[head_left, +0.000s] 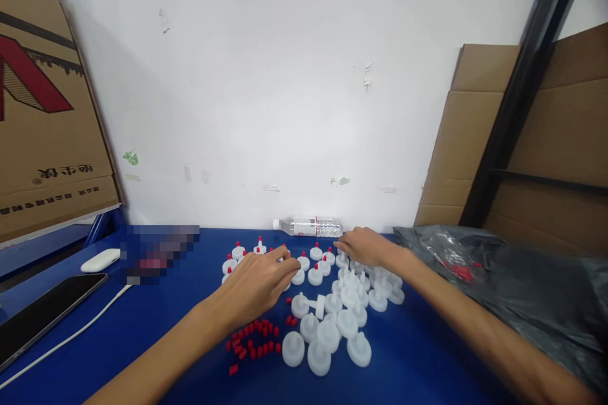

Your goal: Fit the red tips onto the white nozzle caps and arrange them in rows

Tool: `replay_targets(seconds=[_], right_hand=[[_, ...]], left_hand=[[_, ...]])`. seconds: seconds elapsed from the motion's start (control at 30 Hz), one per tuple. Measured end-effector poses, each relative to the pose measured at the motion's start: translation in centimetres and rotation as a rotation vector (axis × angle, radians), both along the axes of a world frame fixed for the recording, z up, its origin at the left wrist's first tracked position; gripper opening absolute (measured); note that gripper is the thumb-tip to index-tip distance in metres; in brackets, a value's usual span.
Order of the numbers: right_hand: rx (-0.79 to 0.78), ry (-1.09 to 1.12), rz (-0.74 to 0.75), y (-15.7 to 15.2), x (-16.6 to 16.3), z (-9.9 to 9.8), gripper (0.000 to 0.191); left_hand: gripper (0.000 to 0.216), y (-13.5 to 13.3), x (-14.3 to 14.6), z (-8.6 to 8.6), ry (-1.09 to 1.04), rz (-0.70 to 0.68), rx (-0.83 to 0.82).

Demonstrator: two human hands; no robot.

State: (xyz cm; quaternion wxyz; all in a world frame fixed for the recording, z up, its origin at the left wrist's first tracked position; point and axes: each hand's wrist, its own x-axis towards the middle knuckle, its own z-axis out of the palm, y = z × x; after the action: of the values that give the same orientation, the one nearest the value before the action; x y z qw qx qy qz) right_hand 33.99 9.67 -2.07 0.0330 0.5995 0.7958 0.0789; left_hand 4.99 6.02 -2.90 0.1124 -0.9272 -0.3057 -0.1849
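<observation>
White caps (349,296) crowd the right hand (368,245), red-tipped caps (315,275) the left hand (259,281). Both hands' fingers nearly meet (any hold, I cannot tell).

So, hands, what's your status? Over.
Left fingers near red-tipped white caps, grip unclear. Right fingers near plain white caps, grip unclear. Bottle lying beyond caps.

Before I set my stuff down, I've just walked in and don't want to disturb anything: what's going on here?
Someone is sorting through small parts on a blue table. The left hand is over white caps with red tips; whether it grips one is hidden. The right hand is at the far edge of the plain white caps, its grip unclear. Loose red pieces lie nearer the wearer, and a bottle lies by the wall.
</observation>
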Motion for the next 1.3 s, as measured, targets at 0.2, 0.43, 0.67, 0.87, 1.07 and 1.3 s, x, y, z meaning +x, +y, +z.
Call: replay_targets(seconds=[0.2,0.43,0.67,0.87,1.07,1.3], right_hand=[[-0.031,-0.023,-0.017,0.2,0.2,-0.3,0.027],[-0.068,0.022,0.027,0.5,1.1,0.0,0.026],[-0.043,0.069,0.054,0.8,1.1,-0.9,0.029],[0.141,0.169,0.106,0.5,0.6,-0.3,0.03],[0.402,0.291,0.205,-1.0,-0.3,2.5,0.031],[0.494,0.299,0.458,-6.4,-3.7,2.1,0.025]], left_hand=[[0.028,-0.1,0.1,-0.1,-0.003,0.005,0.023],[0.028,-0.3,0.4,0.2,-0.013,0.03,0.019],[0.023,0.0,0.3,-0.3,-0.02,-0.005,-0.008],[0.031,0.5,0.0,-0.8,-0.054,-0.071,0.052],[0.042,1.7,-0.6,-1.4,-0.157,-0.137,0.223],[0.032,2.2,-0.3,-1.7,-0.333,-0.162,0.407]])
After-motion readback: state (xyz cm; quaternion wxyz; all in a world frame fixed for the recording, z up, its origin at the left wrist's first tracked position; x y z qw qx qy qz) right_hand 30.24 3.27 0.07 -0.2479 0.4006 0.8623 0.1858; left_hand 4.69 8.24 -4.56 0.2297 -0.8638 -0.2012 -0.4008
